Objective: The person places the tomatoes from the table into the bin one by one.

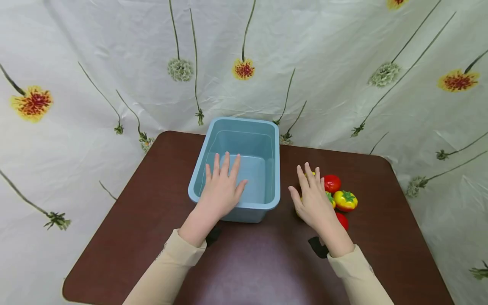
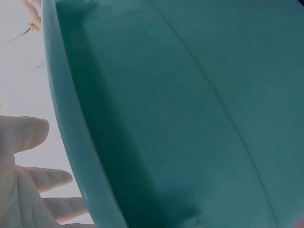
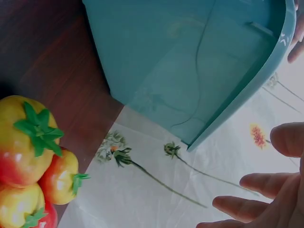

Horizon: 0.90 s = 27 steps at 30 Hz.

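A light blue plastic tub (image 1: 244,142) stands on the table. My left hand (image 1: 221,192) is held above the tub's near left part, fingers straight and spread, holding nothing. In the left wrist view, that hand's fingers lie beyond the tub's rim (image 2: 78,128). To the right of the tub, my right hand (image 1: 314,205) hovers with straight fingers over a group of glossy red and yellow tomato-like fruits (image 1: 345,201), partly hiding them. In the right wrist view, several of these yellow-red fruits (image 3: 23,137) with green leafy tops sit close together, apart from the hand.
The dark brown table (image 1: 152,228) has rounded corners. A white cloth (image 1: 145,38) printed with flowers hangs behind and around it. A dark strap (image 1: 318,247) shows under the right wrist, and another dark piece (image 1: 213,235) by the left wrist.
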Available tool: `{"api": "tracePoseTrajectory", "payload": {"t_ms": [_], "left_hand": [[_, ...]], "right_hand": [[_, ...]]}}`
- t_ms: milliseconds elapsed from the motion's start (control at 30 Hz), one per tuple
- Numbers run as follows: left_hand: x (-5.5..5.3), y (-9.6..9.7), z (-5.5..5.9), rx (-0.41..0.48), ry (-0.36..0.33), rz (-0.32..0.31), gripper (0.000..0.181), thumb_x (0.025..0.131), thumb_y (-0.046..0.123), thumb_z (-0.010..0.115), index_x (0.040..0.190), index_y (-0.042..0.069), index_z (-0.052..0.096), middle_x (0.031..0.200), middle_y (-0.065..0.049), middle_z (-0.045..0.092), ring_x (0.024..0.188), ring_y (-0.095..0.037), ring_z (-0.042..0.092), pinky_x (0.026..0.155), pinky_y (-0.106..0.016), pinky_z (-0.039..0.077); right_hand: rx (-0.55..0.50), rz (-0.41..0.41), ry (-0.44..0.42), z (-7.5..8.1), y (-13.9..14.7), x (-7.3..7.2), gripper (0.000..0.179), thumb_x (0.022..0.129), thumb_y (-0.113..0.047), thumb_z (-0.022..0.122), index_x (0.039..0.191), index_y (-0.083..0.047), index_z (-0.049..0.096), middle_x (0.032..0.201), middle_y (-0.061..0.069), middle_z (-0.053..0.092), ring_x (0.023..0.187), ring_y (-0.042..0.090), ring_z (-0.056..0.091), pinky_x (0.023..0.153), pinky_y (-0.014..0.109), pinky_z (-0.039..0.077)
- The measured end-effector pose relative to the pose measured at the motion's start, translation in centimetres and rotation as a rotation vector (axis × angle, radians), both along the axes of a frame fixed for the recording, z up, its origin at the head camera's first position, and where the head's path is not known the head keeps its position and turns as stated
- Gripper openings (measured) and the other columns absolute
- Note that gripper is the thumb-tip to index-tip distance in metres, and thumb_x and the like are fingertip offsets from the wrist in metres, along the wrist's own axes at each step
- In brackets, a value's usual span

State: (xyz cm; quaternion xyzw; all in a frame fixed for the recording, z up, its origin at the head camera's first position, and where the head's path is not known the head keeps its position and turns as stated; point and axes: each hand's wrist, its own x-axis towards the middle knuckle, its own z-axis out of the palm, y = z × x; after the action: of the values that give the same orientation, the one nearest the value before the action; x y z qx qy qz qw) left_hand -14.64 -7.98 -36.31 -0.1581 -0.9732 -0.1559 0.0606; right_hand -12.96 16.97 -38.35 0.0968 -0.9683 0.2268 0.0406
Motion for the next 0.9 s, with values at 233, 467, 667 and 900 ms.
{"api": "tracePoseTrajectory", "payload": {"t_ms": [233,467,667,900], "left_hand": [[0.0,-1.7,0.0,0.048,-0.019,0.043,0.067,0.102,0.034,0.051,0.157,0.006,0.023,0.159,-0.028,0.023,0.147,-0.05,0.018,0.114,-0.069,0.019],[-0.1,-3.2,-0.5,0.068,0.01,0.073,0.066,0.101,0.032,0.053,0.156,0.006,0.026,0.156,-0.03,0.026,0.145,-0.052,0.021,0.112,-0.071,0.023],[-0.1,-4.9,-0.9,0.11,0.006,0.113,0.066,0.101,0.03,0.052,0.156,0.005,0.026,0.157,-0.031,0.024,0.145,-0.051,0.018,0.112,-0.07,0.022],[-0.2,-6.4,-1.4,0.137,0.012,0.129,0.065,0.101,0.027,0.051,0.155,0.003,0.025,0.156,-0.034,0.021,0.144,-0.053,0.019,0.112,-0.069,0.023]], "right_hand": [[0.002,-0.038,-0.037,-0.8,0.8,0.1,0.068,0.101,-0.032,0.05,0.155,0.0,0.024,0.161,0.026,0.019,0.148,0.052,0.01,0.115,0.066,0.016],[0.01,-0.054,-0.059,-2.0,1.7,0.4,0.07,0.098,-0.03,0.057,0.154,0.0,0.026,0.159,0.028,0.023,0.146,0.053,0.014,0.115,0.063,0.02],[-0.006,-0.072,-0.075,-3.0,2.1,0.6,0.07,0.098,-0.028,0.058,0.154,0.0,0.027,0.158,0.028,0.025,0.146,0.052,0.015,0.115,0.062,0.022],[-0.018,-0.077,-0.074,-3.9,2.4,0.8,0.067,0.099,-0.026,0.057,0.153,0.002,0.029,0.156,0.029,0.028,0.145,0.052,0.018,0.111,0.065,0.028]]}}
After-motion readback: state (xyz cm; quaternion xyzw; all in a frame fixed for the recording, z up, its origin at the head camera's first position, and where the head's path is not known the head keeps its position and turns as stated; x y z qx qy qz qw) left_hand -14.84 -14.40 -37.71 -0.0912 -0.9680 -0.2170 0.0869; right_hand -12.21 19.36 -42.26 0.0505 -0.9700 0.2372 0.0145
